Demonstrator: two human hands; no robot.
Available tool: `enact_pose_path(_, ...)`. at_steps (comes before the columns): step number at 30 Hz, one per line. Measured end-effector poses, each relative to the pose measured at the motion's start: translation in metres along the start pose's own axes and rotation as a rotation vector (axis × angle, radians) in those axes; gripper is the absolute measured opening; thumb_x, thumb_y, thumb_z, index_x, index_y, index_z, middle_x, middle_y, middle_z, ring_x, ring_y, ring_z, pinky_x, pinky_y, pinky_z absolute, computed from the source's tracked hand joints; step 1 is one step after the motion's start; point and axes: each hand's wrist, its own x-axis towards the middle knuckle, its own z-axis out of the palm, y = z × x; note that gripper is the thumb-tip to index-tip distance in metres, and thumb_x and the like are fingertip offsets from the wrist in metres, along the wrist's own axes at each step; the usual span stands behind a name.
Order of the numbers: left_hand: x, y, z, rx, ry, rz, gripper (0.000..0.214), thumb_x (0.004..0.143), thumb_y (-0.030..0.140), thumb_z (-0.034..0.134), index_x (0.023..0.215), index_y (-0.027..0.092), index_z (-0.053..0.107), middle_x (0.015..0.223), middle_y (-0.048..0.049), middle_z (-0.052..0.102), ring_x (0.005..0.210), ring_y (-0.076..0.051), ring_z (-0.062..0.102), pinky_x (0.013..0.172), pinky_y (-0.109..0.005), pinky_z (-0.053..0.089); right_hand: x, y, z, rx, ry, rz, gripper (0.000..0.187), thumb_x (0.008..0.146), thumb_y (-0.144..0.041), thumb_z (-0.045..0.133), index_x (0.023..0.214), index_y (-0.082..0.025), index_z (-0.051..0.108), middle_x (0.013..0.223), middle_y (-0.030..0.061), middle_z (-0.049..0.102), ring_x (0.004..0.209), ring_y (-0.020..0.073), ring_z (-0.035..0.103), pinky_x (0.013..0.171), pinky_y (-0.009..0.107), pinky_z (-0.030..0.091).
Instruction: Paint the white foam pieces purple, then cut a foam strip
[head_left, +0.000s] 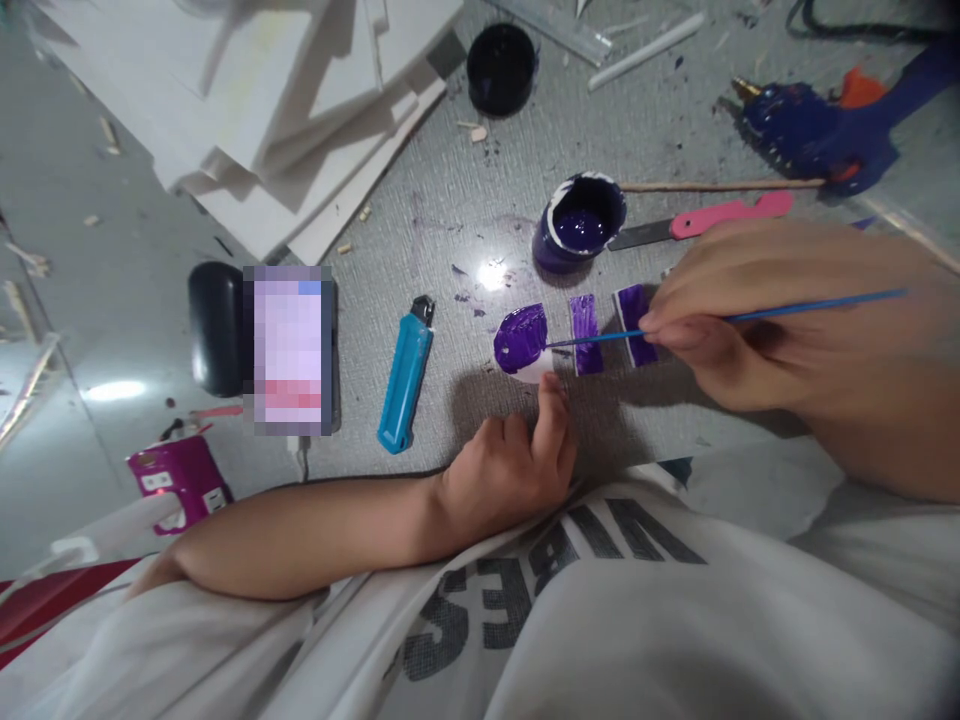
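Note:
My right hand (712, 330) grips a thin blue paintbrush (607, 339), with its tip at the wet edge of the paint on a small rounded piece (523, 336). Purple covers most of that piece, while its lower right part is white. My left hand (517, 450) has its fingers mostly curled, and one extended fingertip holds the piece's lower white edge. Two purple-painted strips lie to the right: one strip (586, 350) under the brush, another strip (632, 310) partly hidden by my right fingers. Just above stands an open paint pot (581, 225) with dark purple paint inside.
A blue box cutter (405, 380) lies left of my left hand, near a phone (289, 350) and a black case (216, 330). White boards (300, 120) are stacked upper left. A pink-handled blade (727, 215), a glue gun (817, 120) and a black lid (501, 70) lie farther back.

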Motion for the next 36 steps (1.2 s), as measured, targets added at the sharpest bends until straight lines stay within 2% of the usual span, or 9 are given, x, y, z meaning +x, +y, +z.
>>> enact_pose_path(2, -0.003, 0.002, 0.002, -0.054, -0.044, -0.02, 0.034, 0.105, 0.005, 0.066, 0.135, 0.003, 0.081, 0.137, -0.0316, 0.083, 0.055, -0.012, 0.066, 0.044, -0.026, 0.049, 0.002, -0.001, -0.001, 0.024, 0.002, 0.028, 0.01, 0.102, -0.022, 0.083, 0.098, -0.026, 0.074, 0.078, 0.0004, 0.079, 0.069, 0.0159, 0.074, 0.066, 0.031, 0.057)
enact_pose_path(5, -0.006, 0.004, 0.004, -0.089, -0.077, -0.035, 0.036, 0.106, 0.008, 0.065, 0.138, 0.003, 0.079, 0.142, -0.0326, 0.08, 0.055, -0.012, 0.067, 0.044, -0.026, 0.05, 0.003, -0.001, 0.001, 0.047, -0.058, -0.035, 0.009, 0.103, -0.023, 0.08, 0.102, -0.028, 0.073, 0.078, -0.0017, 0.08, 0.067, 0.0152, 0.075, 0.065, 0.031, 0.057)
enact_pose_path(8, -0.006, 0.005, 0.004, -0.064, -0.067, -0.033, 0.034, 0.107, 0.009, 0.064, 0.136, 0.003, 0.08, 0.14, -0.032, 0.082, 0.054, -0.012, 0.065, 0.044, -0.026, 0.05, 0.001, 0.0, -0.001, -0.001, -0.079, -0.084, 0.011, 0.102, -0.022, 0.08, 0.104, -0.029, 0.073, 0.079, -0.0013, 0.081, 0.067, 0.0161, 0.074, 0.064, 0.033, 0.056)
enact_pose_path(13, 0.002, 0.0, -0.001, -0.004, -0.006, -0.014, 0.026, 0.107, 0.007, 0.065, 0.126, 0.003, 0.083, 0.131, -0.0292, 0.085, 0.051, -0.01, 0.062, 0.042, -0.024, 0.049, 0.0, -0.003, -0.006, -0.064, -0.04, 0.033, 0.008, 0.107, -0.024, 0.075, 0.1, -0.028, 0.073, 0.076, 0.0009, 0.078, 0.07, 0.0171, 0.072, 0.067, 0.035, 0.056)
enact_pose_path(17, 0.006, -0.003, -0.004, 0.077, 0.044, 0.01, 0.02, 0.105, 0.005, 0.068, 0.114, 0.004, 0.085, 0.12, -0.0249, 0.089, 0.048, -0.009, 0.058, 0.04, -0.024, 0.047, 0.004, -0.001, -0.004, 0.002, -0.083, -0.048, 0.009, 0.104, -0.024, 0.079, 0.098, -0.026, 0.073, 0.075, -0.0007, 0.078, 0.064, 0.0144, 0.069, 0.063, 0.032, 0.054)
enact_pose_path(22, 0.004, -0.001, -0.002, 0.055, 0.024, 0.004, 0.022, 0.107, 0.007, 0.067, 0.12, 0.004, 0.084, 0.126, -0.0277, 0.087, 0.05, -0.009, 0.06, 0.041, -0.023, 0.049, 0.001, -0.001, -0.006, -0.125, -0.019, 0.011, 0.012, 0.107, -0.032, 0.079, 0.097, -0.029, 0.073, 0.074, -0.0016, 0.077, 0.067, 0.0156, 0.069, 0.066, 0.035, 0.053)
enact_pose_path(28, 0.007, -0.004, -0.003, 0.072, 0.071, 0.007, 0.019, 0.105, 0.004, 0.069, 0.116, 0.001, 0.085, 0.119, -0.0258, 0.089, 0.048, -0.009, 0.058, 0.04, -0.025, 0.046, -0.003, -0.001, 0.004, -0.05, 0.052, -0.024, 0.025, 0.116, -0.036, 0.065, 0.094, -0.026, 0.071, 0.071, -0.0016, 0.073, 0.063, 0.0128, 0.063, 0.062, 0.035, 0.047)
enact_pose_path(33, 0.007, -0.004, -0.001, 0.071, 0.083, 0.014, 0.015, 0.105, 0.005, 0.072, 0.113, 0.0, 0.084, 0.12, -0.0275, 0.088, 0.048, -0.009, 0.057, 0.039, -0.025, 0.046, -0.002, -0.005, -0.005, -0.221, -0.04, 0.042, 0.015, 0.117, -0.028, 0.062, 0.104, -0.028, 0.071, 0.083, -0.0041, 0.08, 0.077, 0.0123, 0.073, 0.076, 0.032, 0.057)
enact_pose_path(36, 0.006, -0.004, -0.001, 0.071, 0.081, 0.016, 0.016, 0.105, 0.003, 0.07, 0.113, 0.001, 0.084, 0.119, -0.0275, 0.088, 0.048, -0.009, 0.057, 0.04, -0.025, 0.046, -0.001, -0.007, -0.005, -0.128, -0.03, 0.053, 0.016, 0.116, -0.031, 0.064, 0.101, -0.028, 0.069, 0.082, -0.0039, 0.078, 0.073, 0.0117, 0.072, 0.071, 0.032, 0.056)
